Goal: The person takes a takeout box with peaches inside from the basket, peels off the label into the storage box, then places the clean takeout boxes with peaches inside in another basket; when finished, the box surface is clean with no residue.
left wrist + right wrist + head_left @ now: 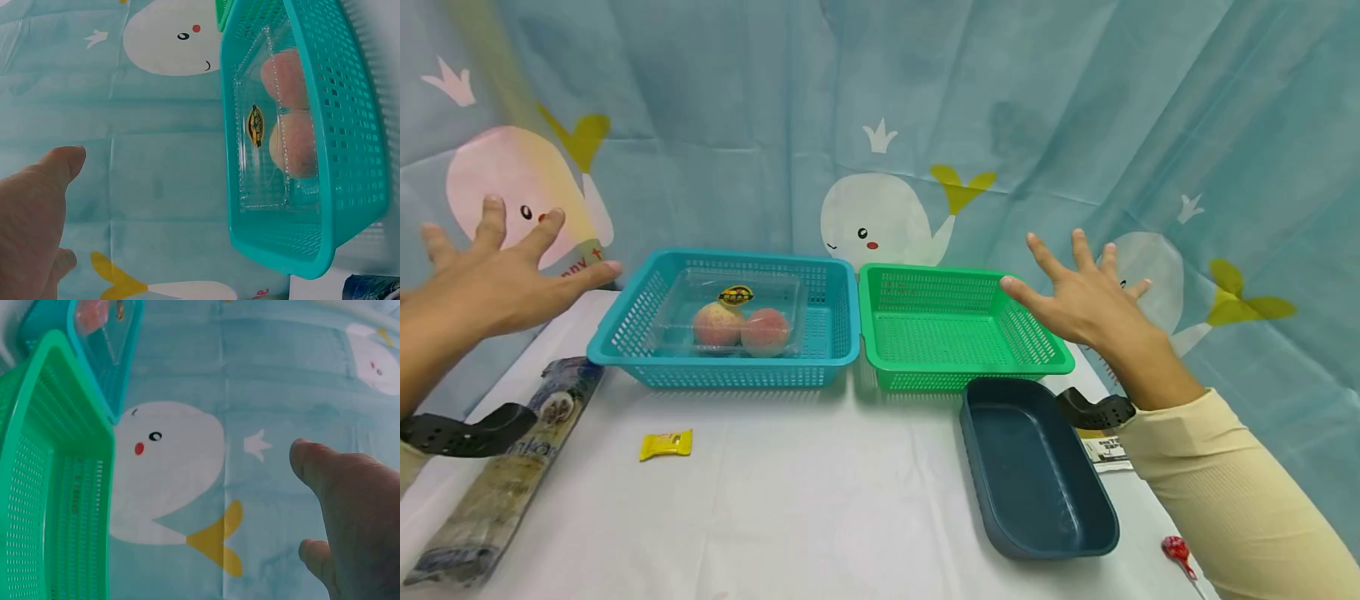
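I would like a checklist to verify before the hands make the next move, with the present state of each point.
1. Left hand free: ok, fingers spread, holding nothing.
2. Right hand free: ok, also spread, holding nothing.
3. Peaches inside the blue basket: ok, under clear plastic packaging.
4. Packaging fastened shut: cannot tell.
5. Gap between dark tray and green basket: cannot tell; they overlap in the head view.
6. Packet beside the tray fully visible: not ok, the right arm partly covers it.
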The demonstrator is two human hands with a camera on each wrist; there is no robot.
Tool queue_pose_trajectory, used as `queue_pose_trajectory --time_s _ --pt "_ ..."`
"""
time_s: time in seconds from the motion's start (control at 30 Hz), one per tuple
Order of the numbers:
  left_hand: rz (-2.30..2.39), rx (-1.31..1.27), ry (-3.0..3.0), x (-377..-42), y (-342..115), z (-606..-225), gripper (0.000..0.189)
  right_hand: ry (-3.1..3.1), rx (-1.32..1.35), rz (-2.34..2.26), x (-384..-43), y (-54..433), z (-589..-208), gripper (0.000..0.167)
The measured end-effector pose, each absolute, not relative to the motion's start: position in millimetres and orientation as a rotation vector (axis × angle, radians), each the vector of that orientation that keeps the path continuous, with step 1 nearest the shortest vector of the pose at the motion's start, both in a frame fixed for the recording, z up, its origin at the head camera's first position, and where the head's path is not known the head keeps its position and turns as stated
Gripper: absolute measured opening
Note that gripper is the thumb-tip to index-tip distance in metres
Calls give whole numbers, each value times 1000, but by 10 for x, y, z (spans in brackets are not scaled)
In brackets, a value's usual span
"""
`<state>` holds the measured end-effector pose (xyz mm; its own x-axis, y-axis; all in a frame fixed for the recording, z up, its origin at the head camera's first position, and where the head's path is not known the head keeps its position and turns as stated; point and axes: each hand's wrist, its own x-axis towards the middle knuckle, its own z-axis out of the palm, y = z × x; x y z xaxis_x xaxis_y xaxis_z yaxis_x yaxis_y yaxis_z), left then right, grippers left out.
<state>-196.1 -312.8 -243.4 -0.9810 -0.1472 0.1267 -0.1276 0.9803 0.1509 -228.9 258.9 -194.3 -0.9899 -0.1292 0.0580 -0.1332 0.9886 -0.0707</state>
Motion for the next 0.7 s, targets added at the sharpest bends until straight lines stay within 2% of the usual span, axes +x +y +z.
queue_pose_trajectory --time_s 0.43,0.7 --pt "-386 320 -2964 -1892 -3059 -2548 101 -3005 355 170 -2423 2332 -1975 82" --pt "-450 291 -2949 -1929 -3023 -2669 101 -2990 405 200 -2538 2184 -2048 83"
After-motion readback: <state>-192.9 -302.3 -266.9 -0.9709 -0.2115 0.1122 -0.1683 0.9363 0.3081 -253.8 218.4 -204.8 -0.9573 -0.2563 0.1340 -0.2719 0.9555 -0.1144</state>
